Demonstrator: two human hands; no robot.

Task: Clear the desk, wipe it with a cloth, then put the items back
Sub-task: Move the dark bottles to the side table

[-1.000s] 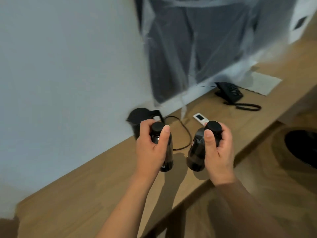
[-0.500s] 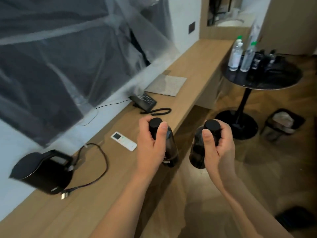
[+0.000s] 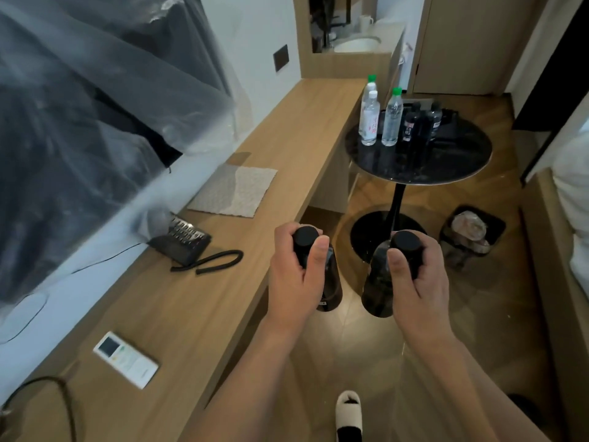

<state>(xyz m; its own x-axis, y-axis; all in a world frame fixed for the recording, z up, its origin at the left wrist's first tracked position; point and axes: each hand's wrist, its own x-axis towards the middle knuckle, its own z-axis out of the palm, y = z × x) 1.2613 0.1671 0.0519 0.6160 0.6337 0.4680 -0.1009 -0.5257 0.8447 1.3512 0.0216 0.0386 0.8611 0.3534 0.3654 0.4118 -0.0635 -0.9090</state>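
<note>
My left hand (image 3: 294, 283) grips a dark bottle (image 3: 330, 285) by its neck, under a black cap. My right hand (image 3: 420, 282) grips a second dark bottle (image 3: 377, 290) the same way. Both bottles hang in the air over the floor, just right of the wooden desk's (image 3: 197, 307) front edge. On the desk lie a light cloth (image 3: 234, 191), a black telephone (image 3: 183, 242) with a coiled cord, and a white remote (image 3: 126, 358).
A round black side table (image 3: 446, 161) stands ahead to the right, bearing several clear and dark bottles (image 3: 392, 118). A black waste bin (image 3: 471, 232) sits on the floor beyond it. A plastic-covered screen (image 3: 79, 122) hangs on the wall. A black cable (image 3: 60, 397) loops at the bottom left.
The view has swung right, away from the kettle toward the side table. Both hands have carried the bottles off the desk and out over the floor.
</note>
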